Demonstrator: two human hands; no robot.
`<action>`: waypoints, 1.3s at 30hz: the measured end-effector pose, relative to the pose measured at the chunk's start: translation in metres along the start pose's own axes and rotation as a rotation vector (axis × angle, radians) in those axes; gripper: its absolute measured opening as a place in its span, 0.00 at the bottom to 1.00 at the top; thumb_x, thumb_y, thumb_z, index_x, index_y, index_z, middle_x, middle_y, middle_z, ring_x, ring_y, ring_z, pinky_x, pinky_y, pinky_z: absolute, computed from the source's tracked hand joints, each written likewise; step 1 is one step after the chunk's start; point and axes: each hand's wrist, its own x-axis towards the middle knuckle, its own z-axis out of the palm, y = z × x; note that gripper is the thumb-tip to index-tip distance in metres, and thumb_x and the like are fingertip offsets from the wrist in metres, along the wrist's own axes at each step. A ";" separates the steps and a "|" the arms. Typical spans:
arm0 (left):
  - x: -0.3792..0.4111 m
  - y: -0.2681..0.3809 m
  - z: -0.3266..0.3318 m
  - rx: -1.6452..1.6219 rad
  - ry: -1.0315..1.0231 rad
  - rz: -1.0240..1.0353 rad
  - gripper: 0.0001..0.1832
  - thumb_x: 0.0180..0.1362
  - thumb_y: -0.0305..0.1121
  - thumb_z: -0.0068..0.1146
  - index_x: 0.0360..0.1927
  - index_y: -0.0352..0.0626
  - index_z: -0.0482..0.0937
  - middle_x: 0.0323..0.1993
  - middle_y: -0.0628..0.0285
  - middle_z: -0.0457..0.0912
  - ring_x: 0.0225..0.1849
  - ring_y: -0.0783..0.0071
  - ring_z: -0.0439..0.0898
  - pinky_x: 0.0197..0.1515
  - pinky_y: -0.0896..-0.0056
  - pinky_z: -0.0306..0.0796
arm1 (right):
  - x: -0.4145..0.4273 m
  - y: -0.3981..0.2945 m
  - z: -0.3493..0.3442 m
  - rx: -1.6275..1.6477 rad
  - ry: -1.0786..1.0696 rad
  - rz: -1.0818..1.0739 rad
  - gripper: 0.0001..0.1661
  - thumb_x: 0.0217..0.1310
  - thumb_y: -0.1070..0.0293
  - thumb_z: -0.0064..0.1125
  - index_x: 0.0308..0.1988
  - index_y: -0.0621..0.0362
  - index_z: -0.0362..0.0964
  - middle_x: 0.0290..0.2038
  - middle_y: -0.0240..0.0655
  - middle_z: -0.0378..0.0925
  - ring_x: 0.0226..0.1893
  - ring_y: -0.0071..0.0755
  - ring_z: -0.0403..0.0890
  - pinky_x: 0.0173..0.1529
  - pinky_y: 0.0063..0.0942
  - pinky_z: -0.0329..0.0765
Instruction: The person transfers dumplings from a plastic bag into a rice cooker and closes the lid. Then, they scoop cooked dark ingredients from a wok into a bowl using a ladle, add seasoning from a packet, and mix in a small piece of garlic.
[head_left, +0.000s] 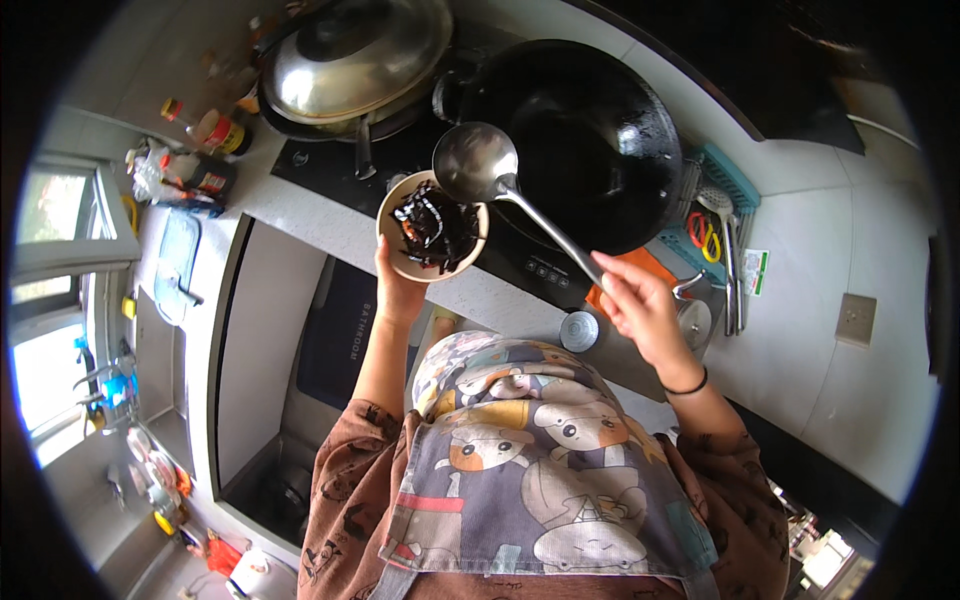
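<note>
My left hand (403, 289) grips a pale bowl (429, 274) from below, held in front of the hob's edge. Dark, glossy strips of food (441, 225) with a few orange-red bits fill it. By its handle, my right hand (636, 306) holds a steel ladle (475, 161), whose round head overlaps the bowl's upper right rim in the picture; I cannot tell whether they touch. Behind the ladle a black wok (585, 142) sits on the hob, with a wet sheen on its inner wall.
A second pan under a domed metal lid (360, 64) stands at the upper left. Bottles (219, 133) crowd the counter corner. To the right are a teal rack (724, 184) with utensils, an orange cloth (637, 281) and a small round container (579, 331) near the counter edge.
</note>
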 end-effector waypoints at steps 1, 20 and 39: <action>-0.002 0.000 0.002 0.001 -0.017 -0.002 0.37 0.61 0.62 0.35 0.67 0.50 0.56 0.65 0.62 0.63 0.65 0.61 0.62 0.64 0.52 0.59 | 0.006 -0.003 -0.012 0.091 0.021 0.061 0.20 0.67 0.67 0.50 0.57 0.58 0.67 0.21 0.25 0.68 0.16 0.09 0.61 0.19 0.10 0.57; -0.020 0.002 -0.009 0.017 0.073 0.027 0.34 0.60 0.62 0.38 0.65 0.54 0.60 0.62 0.66 0.66 0.62 0.67 0.66 0.60 0.59 0.65 | 0.050 -0.004 -0.109 -1.126 0.309 -0.582 0.15 0.61 0.72 0.52 0.49 0.59 0.74 0.30 0.50 0.78 0.26 0.48 0.80 0.31 0.36 0.74; -0.001 -0.010 -0.004 0.020 0.010 -0.017 0.36 0.60 0.62 0.37 0.66 0.52 0.59 0.62 0.63 0.66 0.62 0.64 0.68 0.59 0.56 0.66 | -0.003 -0.007 -0.016 -0.140 0.098 -0.020 0.20 0.67 0.69 0.49 0.57 0.60 0.67 0.19 0.23 0.65 0.16 0.09 0.59 0.18 0.11 0.56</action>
